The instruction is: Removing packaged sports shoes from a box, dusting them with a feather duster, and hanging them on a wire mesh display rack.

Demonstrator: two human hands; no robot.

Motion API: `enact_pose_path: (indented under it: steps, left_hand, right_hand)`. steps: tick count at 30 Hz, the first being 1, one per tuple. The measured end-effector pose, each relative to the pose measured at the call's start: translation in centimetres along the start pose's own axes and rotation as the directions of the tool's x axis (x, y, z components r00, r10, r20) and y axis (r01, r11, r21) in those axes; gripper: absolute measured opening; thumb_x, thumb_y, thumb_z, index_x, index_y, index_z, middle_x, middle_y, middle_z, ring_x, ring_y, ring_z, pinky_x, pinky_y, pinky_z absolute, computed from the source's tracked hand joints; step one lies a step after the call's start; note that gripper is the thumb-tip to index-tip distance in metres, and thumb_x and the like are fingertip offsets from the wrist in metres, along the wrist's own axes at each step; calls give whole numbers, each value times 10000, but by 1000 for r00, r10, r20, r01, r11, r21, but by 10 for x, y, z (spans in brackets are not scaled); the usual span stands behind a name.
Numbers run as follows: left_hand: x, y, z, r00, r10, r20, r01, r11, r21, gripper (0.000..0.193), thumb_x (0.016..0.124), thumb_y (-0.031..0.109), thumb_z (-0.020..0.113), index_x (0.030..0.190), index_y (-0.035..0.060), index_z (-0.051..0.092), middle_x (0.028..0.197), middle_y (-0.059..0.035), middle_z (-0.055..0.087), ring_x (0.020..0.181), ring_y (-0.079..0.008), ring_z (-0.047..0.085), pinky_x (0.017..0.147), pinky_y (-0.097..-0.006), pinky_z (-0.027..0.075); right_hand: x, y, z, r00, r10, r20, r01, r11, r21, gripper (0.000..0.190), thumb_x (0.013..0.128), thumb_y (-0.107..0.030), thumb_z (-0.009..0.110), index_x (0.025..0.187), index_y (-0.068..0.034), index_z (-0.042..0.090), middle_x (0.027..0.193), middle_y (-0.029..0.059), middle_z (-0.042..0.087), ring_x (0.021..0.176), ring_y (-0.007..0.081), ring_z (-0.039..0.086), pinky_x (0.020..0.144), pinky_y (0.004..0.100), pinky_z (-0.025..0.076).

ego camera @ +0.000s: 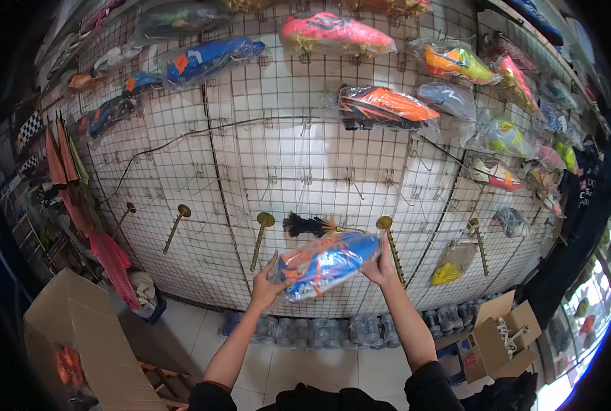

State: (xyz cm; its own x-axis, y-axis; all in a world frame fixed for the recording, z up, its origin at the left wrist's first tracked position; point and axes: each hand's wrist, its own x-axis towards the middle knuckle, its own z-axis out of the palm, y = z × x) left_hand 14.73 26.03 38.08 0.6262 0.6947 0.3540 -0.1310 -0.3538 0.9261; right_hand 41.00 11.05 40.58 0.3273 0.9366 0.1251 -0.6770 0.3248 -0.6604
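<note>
Between my two hands is a blue and orange sports shoe [331,264] in a clear plastic bag. My left hand [269,284] grips its left end, thumb across the near side. At the other end my right hand [380,263] holds the bag, fingers pointing up. The shoe is tilted, its right end higher. Behind it stands a wire grid wall [285,164] fitted with hooks. A black and tan tasselled bundle [308,225] shows just above the shoe, partly hidden by it.
Bagged shoes, among them a pink one [336,33] and an orange one [387,108], hang higher on the grid. Metal pegs [177,228] jut out lower down. Wrapped items [326,333] line the floor. Open cardboard boxes stand left [100,339] and right [482,344].
</note>
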Motion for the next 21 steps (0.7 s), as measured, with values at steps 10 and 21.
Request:
enact_pose_path:
  steps: [10, 21]
  left_hand:
    - [-9, 107, -34, 962, 238, -132, -251, 963, -99, 701, 580, 192, 831, 1141, -65, 498, 1046, -140, 591, 956, -188, 569, 863, -301, 439]
    - [42, 217, -116, 873, 385, -298, -440, 886, -147, 615, 600, 250, 788, 1082, -45, 545, 980, -93, 597, 900, -151, 567, 826, -274, 438]
  right_hand:
    - [-48, -10, 77, 975, -221, -28, 214, 963, -163, 668, 844, -505, 453, 1365, -138, 255, 1340, 109, 364, 1197, 263, 400, 974, 435, 349]
    - [7, -83, 212, 824, -268, 499, 526, 687, -501, 1316, 318, -618, 796, 1374, -126, 186, 1359, 69, 297, 1254, 255, 320, 1032, 403, 290]
